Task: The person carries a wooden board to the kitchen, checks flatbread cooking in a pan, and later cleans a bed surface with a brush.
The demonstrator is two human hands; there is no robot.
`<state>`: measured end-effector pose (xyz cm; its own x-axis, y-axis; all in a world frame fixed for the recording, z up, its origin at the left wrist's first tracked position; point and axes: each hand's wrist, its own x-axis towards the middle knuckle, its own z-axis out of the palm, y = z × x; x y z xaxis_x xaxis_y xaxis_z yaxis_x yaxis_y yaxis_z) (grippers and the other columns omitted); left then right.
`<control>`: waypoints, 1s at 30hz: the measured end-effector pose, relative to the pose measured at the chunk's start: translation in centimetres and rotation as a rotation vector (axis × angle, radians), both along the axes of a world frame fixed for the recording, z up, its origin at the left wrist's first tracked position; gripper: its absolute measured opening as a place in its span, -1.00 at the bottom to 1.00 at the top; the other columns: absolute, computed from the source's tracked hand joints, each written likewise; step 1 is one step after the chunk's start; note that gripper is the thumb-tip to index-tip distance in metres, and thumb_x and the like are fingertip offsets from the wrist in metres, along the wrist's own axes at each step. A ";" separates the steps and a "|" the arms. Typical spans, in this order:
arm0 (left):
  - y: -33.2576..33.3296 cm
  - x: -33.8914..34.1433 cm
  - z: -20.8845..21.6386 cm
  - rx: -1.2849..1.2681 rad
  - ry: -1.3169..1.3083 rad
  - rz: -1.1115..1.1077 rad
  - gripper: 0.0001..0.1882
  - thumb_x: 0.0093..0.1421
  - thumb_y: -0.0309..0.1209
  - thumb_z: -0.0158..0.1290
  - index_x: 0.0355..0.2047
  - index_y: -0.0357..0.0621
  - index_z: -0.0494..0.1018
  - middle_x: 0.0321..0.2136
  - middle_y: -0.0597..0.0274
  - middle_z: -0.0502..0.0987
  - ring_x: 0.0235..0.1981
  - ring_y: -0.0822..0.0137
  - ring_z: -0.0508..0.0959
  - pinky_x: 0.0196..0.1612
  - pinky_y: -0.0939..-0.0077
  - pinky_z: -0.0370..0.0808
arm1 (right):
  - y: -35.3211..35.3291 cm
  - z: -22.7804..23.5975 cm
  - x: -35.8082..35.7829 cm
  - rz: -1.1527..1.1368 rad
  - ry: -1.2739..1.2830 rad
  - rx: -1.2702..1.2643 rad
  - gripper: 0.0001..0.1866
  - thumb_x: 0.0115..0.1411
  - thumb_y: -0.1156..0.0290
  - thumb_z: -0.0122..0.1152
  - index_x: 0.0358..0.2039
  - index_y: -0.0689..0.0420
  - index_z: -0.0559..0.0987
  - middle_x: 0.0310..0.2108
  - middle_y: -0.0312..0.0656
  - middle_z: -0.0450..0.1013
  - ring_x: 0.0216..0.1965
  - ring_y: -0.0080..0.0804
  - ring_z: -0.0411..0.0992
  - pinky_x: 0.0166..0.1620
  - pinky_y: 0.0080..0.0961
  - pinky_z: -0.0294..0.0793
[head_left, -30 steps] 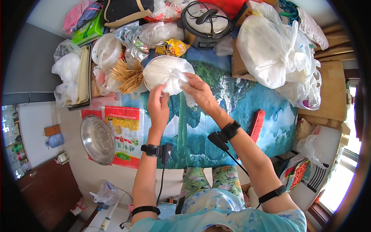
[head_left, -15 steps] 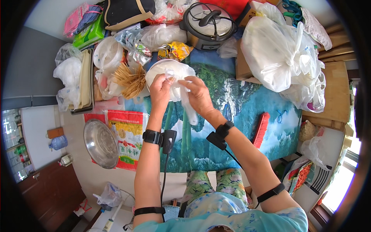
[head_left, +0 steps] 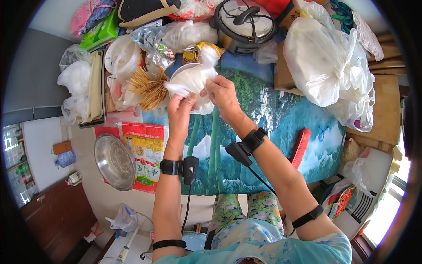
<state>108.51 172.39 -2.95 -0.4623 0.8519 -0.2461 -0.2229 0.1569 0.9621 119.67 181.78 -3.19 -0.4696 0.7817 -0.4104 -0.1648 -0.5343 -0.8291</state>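
Note:
A thin white plastic bag (head_left: 192, 78) lies over what looks like a round white bowl, its rim partly showing at the far side. My left hand (head_left: 181, 110) pinches the bag's near left edge, fingers closed. On the right edge my right hand (head_left: 223, 91) grips the film between thumb and fingers. One loose end of the bag points left and another, blurred by motion, rises at the far right. What lies inside the bag is hidden. Just left of the bag is a bundle of thin wooden sticks (head_left: 149, 89), touched by neither hand.
Behind stand a yellow snack packet (head_left: 193, 53) and an electric cooker (head_left: 246, 26) with a coiled cord. Large white plastic bags (head_left: 316, 61) fill the right rear. A red brush (head_left: 300, 148) lies at right; a metal basin (head_left: 114, 162) rests on a red-yellow sack (head_left: 147, 152) at left.
My hands have shifted slightly, the left one lower. The bag's hanging tail at the near right has swung up to the far side, and another end now spreads left.

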 end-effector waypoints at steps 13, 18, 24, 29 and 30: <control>1.4 -0.1 4.6 0.187 1.246 -0.124 -0.93 -0.07 -0.47 0.08 -0.51 -0.07 0.44 -0.31 0.26 0.43 -0.17 0.17 0.32 -0.08 0.30 0.16 | -1.1 0.7 1.1 0.447 -0.347 0.706 -0.72 -0.02 0.32 0.13 -0.27 0.13 0.54 -0.48 0.00 0.49 -0.36 -0.12 0.48 -0.26 -0.39 0.43; 0.7 -0.3 4.1 0.083 1.238 -0.228 -0.87 0.11 -0.34 0.02 -0.39 -0.12 0.43 -0.38 0.17 0.46 -0.27 0.15 0.36 -0.23 0.36 0.25 | -0.8 0.9 0.8 0.403 -0.503 0.446 -0.70 -0.01 0.22 0.13 -0.45 0.24 0.57 -0.57 -0.05 0.48 -0.52 -0.31 0.46 -0.38 -0.42 0.42; -2.6 0.2 1.8 -0.042 0.186 -0.218 -0.85 0.20 -0.41 -0.05 -0.44 -0.24 0.36 -0.64 0.42 0.30 -0.62 0.63 0.23 -0.58 0.70 0.17 | -1.0 2.5 1.8 0.340 -0.139 0.070 -0.79 0.01 0.35 0.12 -0.49 0.27 0.55 -0.63 -0.24 0.43 -0.61 -0.59 0.34 -0.51 -0.67 0.33; -2.7 0.1 1.6 -0.130 0.284 -0.296 -0.88 0.11 -0.49 0.05 -0.52 -0.28 0.40 -0.66 0.34 0.35 -0.64 0.55 0.30 -0.56 0.67 0.24 | -1.2 1.8 2.6 0.367 -0.118 0.321 -0.89 -0.16 0.52 0.20 -0.52 0.22 0.55 -0.56 -0.23 0.46 -0.51 -0.50 0.42 -0.41 -0.57 0.40; -2.4 -0.1 1.5 -0.081 0.422 -0.291 -0.90 0.07 -0.52 0.07 -0.54 -0.29 0.40 -0.66 0.29 0.38 -0.64 0.49 0.33 -0.55 0.63 0.27 | -1.4 1.6 2.6 0.365 -0.124 0.322 -0.89 -0.16 0.52 0.20 -0.52 0.22 0.55 -0.56 -0.23 0.46 -0.51 -0.50 0.42 -0.41 -0.57 0.40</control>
